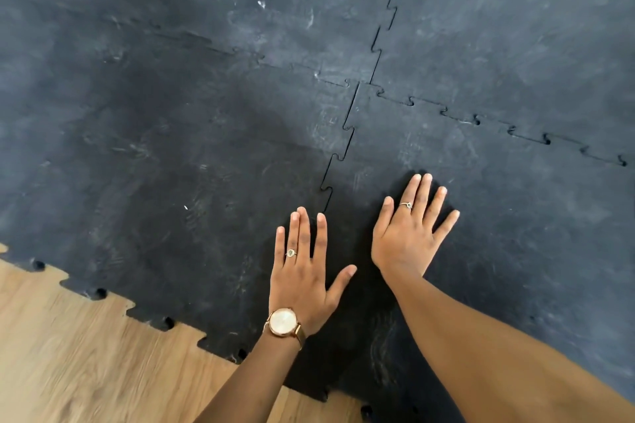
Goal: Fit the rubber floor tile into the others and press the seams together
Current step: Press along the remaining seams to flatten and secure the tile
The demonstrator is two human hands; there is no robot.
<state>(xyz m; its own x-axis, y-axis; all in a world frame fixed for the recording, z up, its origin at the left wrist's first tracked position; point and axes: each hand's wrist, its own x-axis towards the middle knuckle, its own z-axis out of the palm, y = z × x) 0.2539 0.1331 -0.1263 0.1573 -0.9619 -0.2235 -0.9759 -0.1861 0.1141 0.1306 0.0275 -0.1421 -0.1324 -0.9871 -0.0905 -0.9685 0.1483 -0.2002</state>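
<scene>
Four black rubber floor tiles with jigsaw edges show, meeting at one cross-shaped corner on the light wood-look plank floor (68, 364). The near-right black rubber floor tile (515, 233) is the one I'm fitting: dark, matte, scuffed with pale chalky streaks, lying flat, its puzzle teeth locked into the neighbours on its left and far edges. The near-left tile (154, 182) has its toothed near edge free over the wood. The far-left tile (171, 10) and far-right tile (515, 27) are greyer, dustier. The vertical seam (338, 154) between the near tiles looks mostly closed; a thin dark gap shows along the far seam (385, 31). Two hands. My left hand (305, 271) lies flat, fingers together, thumb out, on the seam line at the near-left tile's right edge. My right hand (409, 233) is flat, fingers spread, on the fitted tile just beside the seam. One round gold wristwatch (283, 322) on left wrist; two rings, one per hand.
</scene>
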